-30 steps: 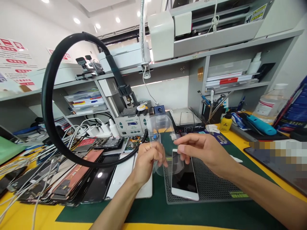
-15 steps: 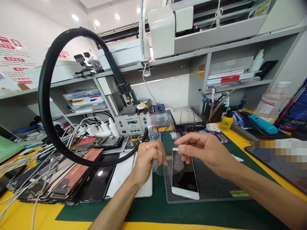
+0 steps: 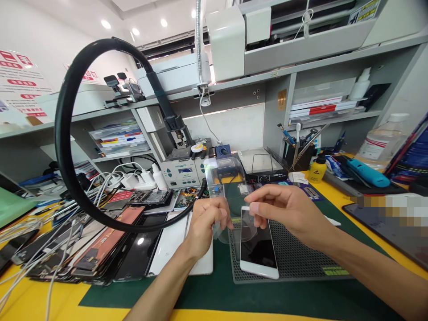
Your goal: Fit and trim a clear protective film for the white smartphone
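Observation:
A clear, see-through phone case (image 3: 230,178) is held upright in front of me. My left hand (image 3: 209,218) is closed on its left edge, fingers curled round the side. At its right edge the thumb and fingertips of my right hand (image 3: 281,207) are pinched together; exactly how they grip is partly hidden. Behind and below the case, a white phone (image 3: 259,249) with a dark screen lies face up. It rests on a grey honeycomb mat (image 3: 301,258), its upper end near my right fingers.
A thick black hose (image 3: 63,116) loops over the left side from a hot-air station (image 3: 182,174). Several phones and screen parts (image 3: 110,240) are piled at left among white cables (image 3: 50,267). At right stand a yellow bottle (image 3: 317,169) and a tool holder (image 3: 297,151).
The clear case has tilted slightly, its top edge shifting a little to the left. Both hands keep nearly the same position, and the phone has not moved.

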A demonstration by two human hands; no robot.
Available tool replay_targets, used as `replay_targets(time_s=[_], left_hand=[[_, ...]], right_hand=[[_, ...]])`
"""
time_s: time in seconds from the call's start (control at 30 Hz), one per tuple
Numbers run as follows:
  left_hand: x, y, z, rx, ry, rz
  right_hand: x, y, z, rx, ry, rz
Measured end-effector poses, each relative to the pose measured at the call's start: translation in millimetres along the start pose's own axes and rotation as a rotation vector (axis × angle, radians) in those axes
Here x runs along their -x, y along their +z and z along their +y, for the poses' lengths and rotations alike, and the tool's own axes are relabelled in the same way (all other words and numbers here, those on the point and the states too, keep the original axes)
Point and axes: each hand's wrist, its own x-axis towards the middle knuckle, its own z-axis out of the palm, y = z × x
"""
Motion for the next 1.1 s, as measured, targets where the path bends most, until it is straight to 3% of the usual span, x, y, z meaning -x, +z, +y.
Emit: replay_targets(time_s=[0.53,1.1], left_hand=[[0.2,-0.6,-2.1,0.015,0.013,0.009],[-8.1,4.8,5.3,0.261,-0.017,0.134]], right_hand=[[0.1,0.6,0.7,-0.026,0.005,0.008],[-5.3,0.3,4.2,0.023,0.080,0.104]])
